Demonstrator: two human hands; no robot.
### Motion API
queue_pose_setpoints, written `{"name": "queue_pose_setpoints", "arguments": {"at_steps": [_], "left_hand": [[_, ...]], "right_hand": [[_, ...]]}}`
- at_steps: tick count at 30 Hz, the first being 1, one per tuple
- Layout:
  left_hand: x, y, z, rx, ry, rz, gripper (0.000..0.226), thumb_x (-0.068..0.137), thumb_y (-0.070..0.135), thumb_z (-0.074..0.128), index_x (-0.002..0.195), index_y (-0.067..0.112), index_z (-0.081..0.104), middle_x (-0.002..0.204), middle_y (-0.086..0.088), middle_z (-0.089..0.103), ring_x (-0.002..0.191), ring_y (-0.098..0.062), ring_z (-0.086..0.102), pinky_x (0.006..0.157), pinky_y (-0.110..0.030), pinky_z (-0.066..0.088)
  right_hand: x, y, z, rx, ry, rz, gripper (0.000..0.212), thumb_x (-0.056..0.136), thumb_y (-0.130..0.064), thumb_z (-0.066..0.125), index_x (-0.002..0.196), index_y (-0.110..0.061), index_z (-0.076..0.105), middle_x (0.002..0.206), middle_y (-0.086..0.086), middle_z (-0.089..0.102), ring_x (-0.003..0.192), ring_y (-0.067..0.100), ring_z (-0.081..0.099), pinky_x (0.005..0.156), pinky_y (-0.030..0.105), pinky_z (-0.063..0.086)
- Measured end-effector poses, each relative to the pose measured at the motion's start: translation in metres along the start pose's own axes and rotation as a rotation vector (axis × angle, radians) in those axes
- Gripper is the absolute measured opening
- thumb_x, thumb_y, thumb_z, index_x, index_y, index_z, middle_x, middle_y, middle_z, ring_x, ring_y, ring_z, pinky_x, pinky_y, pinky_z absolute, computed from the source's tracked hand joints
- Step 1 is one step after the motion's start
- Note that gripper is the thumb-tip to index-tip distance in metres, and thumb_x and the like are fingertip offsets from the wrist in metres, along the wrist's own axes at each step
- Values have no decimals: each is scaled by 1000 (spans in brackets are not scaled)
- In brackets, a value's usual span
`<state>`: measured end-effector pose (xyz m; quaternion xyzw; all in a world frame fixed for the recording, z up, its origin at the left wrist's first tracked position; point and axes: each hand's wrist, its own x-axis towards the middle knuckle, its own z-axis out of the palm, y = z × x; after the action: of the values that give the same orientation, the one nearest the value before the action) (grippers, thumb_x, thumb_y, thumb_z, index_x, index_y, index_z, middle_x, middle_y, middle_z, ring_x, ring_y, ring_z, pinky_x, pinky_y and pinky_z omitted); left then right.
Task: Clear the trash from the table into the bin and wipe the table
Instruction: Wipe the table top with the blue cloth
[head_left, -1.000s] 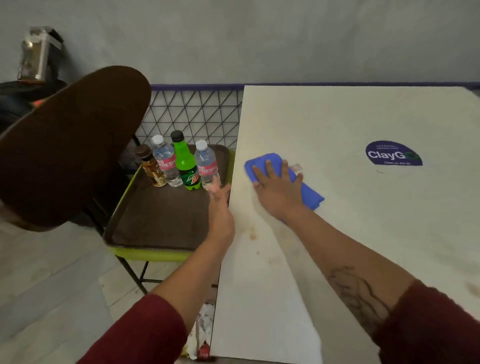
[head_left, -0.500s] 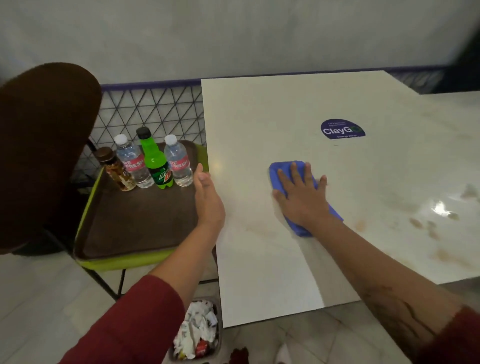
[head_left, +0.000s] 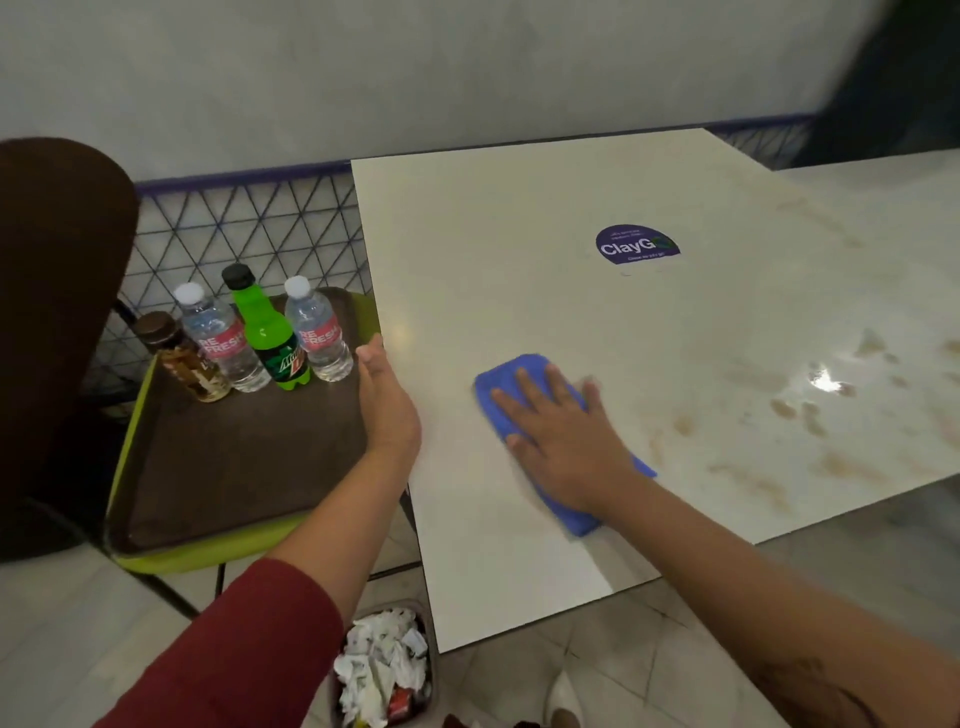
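You wear a dark red long sleeve on one arm, its plain cuff ending partway up the forearm, well behind your left hand. Far behind your right hand, the forearm carries dark line markings, possibly a tattoo, blurred there.

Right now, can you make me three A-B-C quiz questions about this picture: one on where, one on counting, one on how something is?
1. Where is the blue folded cloth? A on the floor; B on the white square tabletop, under the right hand; C on the chair.
2. How many plastic bottles stand on the brown tray? A two; B six; C four.
3. How is the small grey bin on the floor? A holding crumpled white paper; B empty; C upside down.
Answers: 1 B, the flat palm presses it there. 2 C, two clear, one green, one brown-capped. 3 A, paper fills its top.
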<state>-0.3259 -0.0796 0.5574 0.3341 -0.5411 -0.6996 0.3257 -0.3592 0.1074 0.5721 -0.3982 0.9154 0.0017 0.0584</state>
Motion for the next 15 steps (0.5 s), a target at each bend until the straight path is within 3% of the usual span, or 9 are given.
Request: {"name": "queue_pose_setpoints", "arguments": {"at_steps": [4, 8, 11, 13, 15], "left_hand": [[-5, 3, -1, 8, -31, -10, 88, 78, 66, 20, 143, 9, 37, 149, -7, 37, 138, -16, 34, 117, -36, 23], [-8, 6, -1, 74, -30, -19, 100, 68, 78, 22, 142, 12, 40, 148, -4, 40, 136, -14, 36, 116, -33, 25], [-21, 9, -3, 294, -79, 110, 64, 96, 54, 23, 137, 9, 45, 134, 3, 47, 126, -10, 40, 108, -25, 28], [-28, 5, -4, 572, -95, 251, 50, 98, 41, 33, 129, 5, 50, 133, -6, 50, 127, -20, 42, 109, -36, 32], [-39, 4, 1, 784, -112, 330, 42, 97, 32, 44, 130, 7, 52, 146, -12, 40, 136, -26, 33, 113, -42, 28]], "right_hand": [[33, 18, -4, -18, -9, 290, 55, 100, -42, 13, 152, -29, 3, 160, 3, -4, 146, 32, -9, 113, 57, 1], [70, -35, -5, 3, -26, 169, 56, 101, -42, 15, 152, -26, -3, 160, 6, -8, 145, 33, -15, 114, 54, -5], [59, -66, -3, 19, -2, -25, 55, 101, -42, 16, 152, -28, 0, 160, 4, -6, 146, 30, -14, 115, 51, -9], [37, -64, -2, 50, 20, -103, 55, 101, -41, 17, 152, -27, 3, 160, 3, -3, 146, 27, -12, 115, 50, -10], [10, -46, -1, 72, 30, -145, 54, 102, -41, 20, 152, -28, 5, 160, 1, -1, 147, 24, -10, 115, 51, -8]]}}
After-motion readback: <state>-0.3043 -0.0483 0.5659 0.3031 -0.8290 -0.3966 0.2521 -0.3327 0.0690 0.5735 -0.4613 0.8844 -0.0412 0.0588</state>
